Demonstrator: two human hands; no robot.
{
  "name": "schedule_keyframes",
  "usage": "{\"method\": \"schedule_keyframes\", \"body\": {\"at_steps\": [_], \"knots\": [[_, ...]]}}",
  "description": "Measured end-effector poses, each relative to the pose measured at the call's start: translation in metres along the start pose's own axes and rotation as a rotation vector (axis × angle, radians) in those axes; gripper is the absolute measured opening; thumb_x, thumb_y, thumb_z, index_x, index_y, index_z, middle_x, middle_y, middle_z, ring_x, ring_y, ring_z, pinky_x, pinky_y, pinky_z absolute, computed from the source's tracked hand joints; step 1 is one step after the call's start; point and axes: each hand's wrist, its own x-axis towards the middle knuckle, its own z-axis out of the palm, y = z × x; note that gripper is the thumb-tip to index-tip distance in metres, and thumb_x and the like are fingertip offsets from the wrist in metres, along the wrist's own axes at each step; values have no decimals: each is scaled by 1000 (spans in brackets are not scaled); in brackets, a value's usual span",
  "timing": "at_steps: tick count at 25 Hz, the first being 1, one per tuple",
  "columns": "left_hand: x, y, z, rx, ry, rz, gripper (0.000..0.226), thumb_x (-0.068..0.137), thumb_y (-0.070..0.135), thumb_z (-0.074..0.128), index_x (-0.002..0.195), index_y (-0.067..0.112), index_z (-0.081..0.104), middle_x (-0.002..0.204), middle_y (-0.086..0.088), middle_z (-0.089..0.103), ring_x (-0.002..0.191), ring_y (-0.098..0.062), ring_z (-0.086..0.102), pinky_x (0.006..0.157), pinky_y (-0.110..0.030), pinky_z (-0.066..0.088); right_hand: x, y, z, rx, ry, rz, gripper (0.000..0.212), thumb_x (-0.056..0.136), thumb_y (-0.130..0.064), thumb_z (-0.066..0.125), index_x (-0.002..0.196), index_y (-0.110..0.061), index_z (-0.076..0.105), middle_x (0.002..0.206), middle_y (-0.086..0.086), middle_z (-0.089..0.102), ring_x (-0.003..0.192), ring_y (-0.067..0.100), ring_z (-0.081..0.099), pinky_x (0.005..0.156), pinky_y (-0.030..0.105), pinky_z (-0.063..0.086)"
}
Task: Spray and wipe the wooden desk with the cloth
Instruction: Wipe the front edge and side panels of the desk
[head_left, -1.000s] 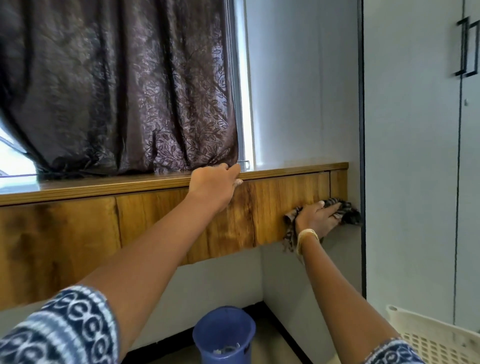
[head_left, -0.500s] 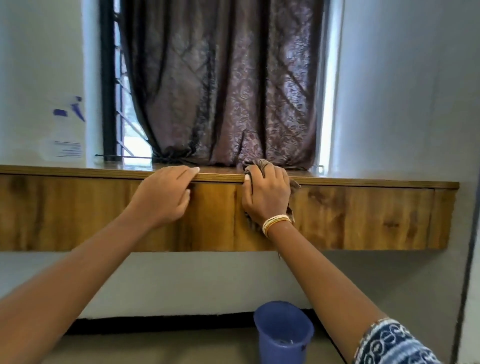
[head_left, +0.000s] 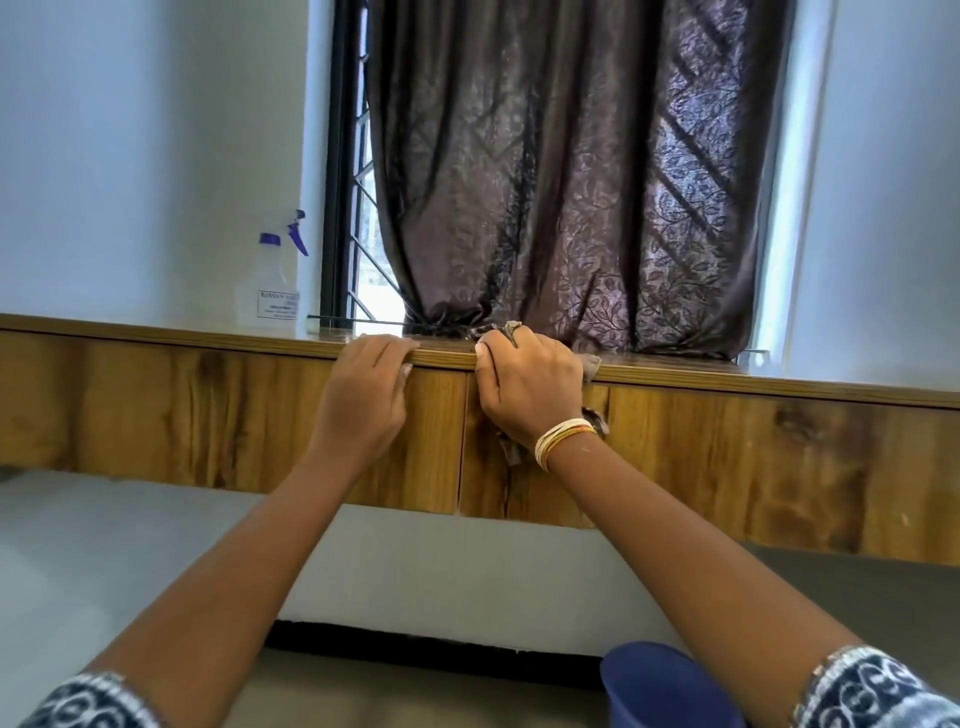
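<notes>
A wall-mounted wooden desk runs across the view under a window. My right hand grips a patterned cloth against the desk's front top edge; bits of cloth stick out above the fingers, beside the hand and below the wrist. My left hand rests next to it on the left, its fingers hooked over the same edge and holding nothing else. A clear spray bottle with a purple trigger stands on the desk top at the back left, against the wall.
A dark brown curtain hangs down onto the desk top behind my hands. A window grille shows at its left. A blue bucket stands on the floor at the lower right, below the desk.
My right hand with the cloth has come from the desk's right end, low on the front panel, leftward up to the top edge beside my left hand. The view has swung left.
</notes>
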Motion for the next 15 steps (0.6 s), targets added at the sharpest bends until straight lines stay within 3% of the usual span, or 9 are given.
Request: {"method": "schedule_keyframes", "body": {"at_steps": [4, 8, 11, 15], "knots": [[-4, -1, 15, 0, 138, 4, 25, 96, 7, 47, 117, 5, 61, 107, -10, 63, 103, -23, 54, 94, -24, 36, 1, 2, 4, 8, 63, -15, 31, 96, -36, 41, 85, -21, 66, 71, -3, 59, 58, 18, 56, 50, 26, 28], [-3, 4, 20, -8, 225, -4, 30, 99, 14, 40, 116, 2, 62, 108, -14, 64, 105, -25, 55, 94, -33, 43, 1, -6, 9, 16, 170, 67, 30, 95, -35, 43, 79, -19, 63, 66, -2, 55, 55, 20, 53, 52, 27, 32], [-3, 1, 26, -18, 260, -11, 25, 98, 8, 45, 116, 1, 61, 108, -16, 62, 105, -26, 52, 94, -39, 47, 1, -13, 14, 11, 223, 137, 30, 95, -32, 43, 75, -19, 61, 63, -3, 51, 54, 18, 47, 56, 28, 29], [-6, -6, 37, -23, 273, 1, 24, 98, 4, 47, 116, -1, 61, 110, -18, 62, 108, -26, 51, 99, -44, 44, 2, -15, 18, 17, 190, 183, 32, 97, -31, 40, 71, -21, 56, 63, -5, 45, 56, 14, 36, 59, 26, 21]]}}
